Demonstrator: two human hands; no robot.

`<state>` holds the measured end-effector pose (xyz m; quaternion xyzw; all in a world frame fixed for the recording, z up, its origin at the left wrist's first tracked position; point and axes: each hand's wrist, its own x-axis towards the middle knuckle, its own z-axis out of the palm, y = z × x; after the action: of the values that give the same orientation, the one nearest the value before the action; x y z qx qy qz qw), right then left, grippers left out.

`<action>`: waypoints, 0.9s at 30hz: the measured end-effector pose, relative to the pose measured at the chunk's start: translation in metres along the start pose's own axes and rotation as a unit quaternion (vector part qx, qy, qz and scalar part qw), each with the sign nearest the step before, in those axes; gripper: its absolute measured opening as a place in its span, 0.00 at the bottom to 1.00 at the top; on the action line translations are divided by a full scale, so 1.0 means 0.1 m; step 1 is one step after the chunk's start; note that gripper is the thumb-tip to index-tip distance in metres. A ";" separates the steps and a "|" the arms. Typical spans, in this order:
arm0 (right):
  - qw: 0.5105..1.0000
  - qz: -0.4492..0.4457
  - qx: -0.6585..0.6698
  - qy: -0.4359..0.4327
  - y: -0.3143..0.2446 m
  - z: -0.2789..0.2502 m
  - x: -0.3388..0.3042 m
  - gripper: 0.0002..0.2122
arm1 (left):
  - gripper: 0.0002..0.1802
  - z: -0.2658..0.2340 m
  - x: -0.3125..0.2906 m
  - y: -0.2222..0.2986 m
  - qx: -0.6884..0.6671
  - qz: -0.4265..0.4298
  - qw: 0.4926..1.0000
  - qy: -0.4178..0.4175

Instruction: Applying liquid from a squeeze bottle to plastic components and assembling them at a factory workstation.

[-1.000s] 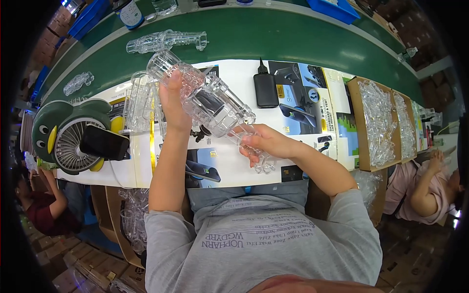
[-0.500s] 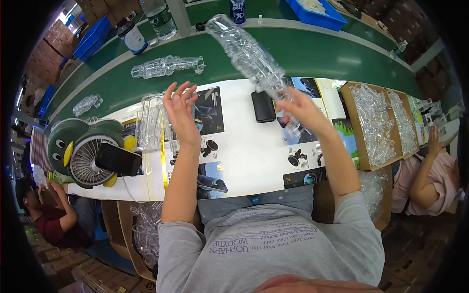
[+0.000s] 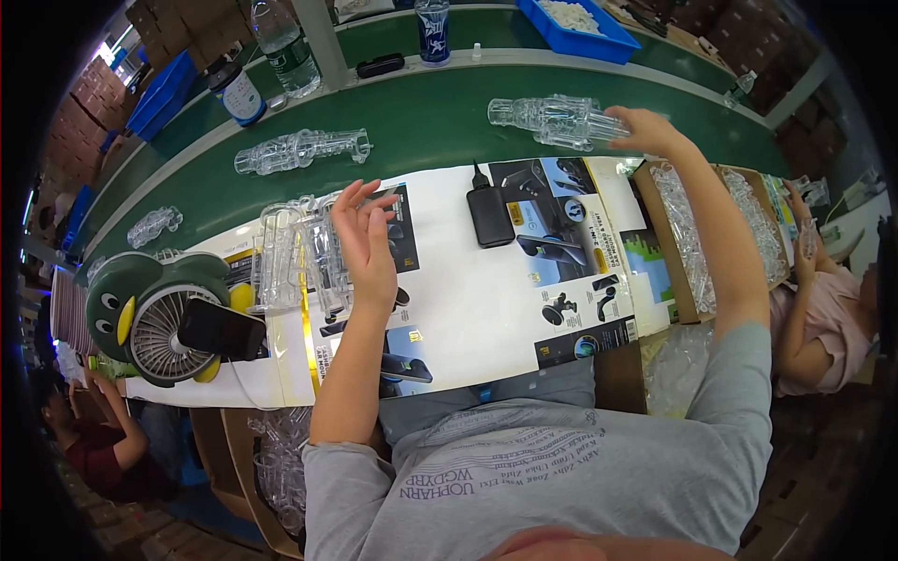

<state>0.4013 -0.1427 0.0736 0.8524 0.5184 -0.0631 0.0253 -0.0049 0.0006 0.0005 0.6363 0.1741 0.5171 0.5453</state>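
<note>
My right hand (image 3: pixel 645 131) reaches out over the green surface, its fingers closed on the right end of a long, clear plastic toy-like assembly (image 3: pixel 552 122). The assembly lies sideways there. My left hand (image 3: pixel 367 243) is raised above the white printed sheet, fingers apart and holding nothing. Just left of it stand several clear plastic shells (image 3: pixel 285 257), partly hidden by the hand and wrist. A similar clear assembly (image 3: pixel 304 151) rests on the green surface farther left.
A green penguin-shaped fan (image 3: pixel 154 323) with a black phone (image 3: pixel 220 329) stands at the left. A black box-shaped device (image 3: pixel 490 215) lies mid-sheet. At right, a cardboard box (image 3: pixel 703 313) holds clear parts. Bottles (image 3: pixel 433 33) stand along the far rail. Co-workers sit on both sides.
My right hand has moved away and to the right, bringing the clear assembly from above the sheet down onto the green surface. My left hand stays raised, slightly shifted.
</note>
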 end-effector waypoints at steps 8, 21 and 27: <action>0.967 0.075 -0.195 0.149 -0.02 0.44 0.45 0.21 | 0.21 0.04 -0.07 -0.06 0.091 0.051 0.994 -0.042; 0.943 0.073 -0.148 0.290 -0.08 0.57 0.45 0.21 | 0.21 -0.01 0.01 0.01 0.310 0.161 0.937 -0.027; 0.948 -0.119 0.073 0.284 -0.99 0.56 -0.09 0.17 | 0.19 -0.18 0.12 0.05 0.534 0.203 0.819 0.044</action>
<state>0.3048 -0.1112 0.0219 0.7667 0.5956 0.1416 -0.1932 -0.0168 0.0172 0.0084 0.8253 0.3141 0.4692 -0.0058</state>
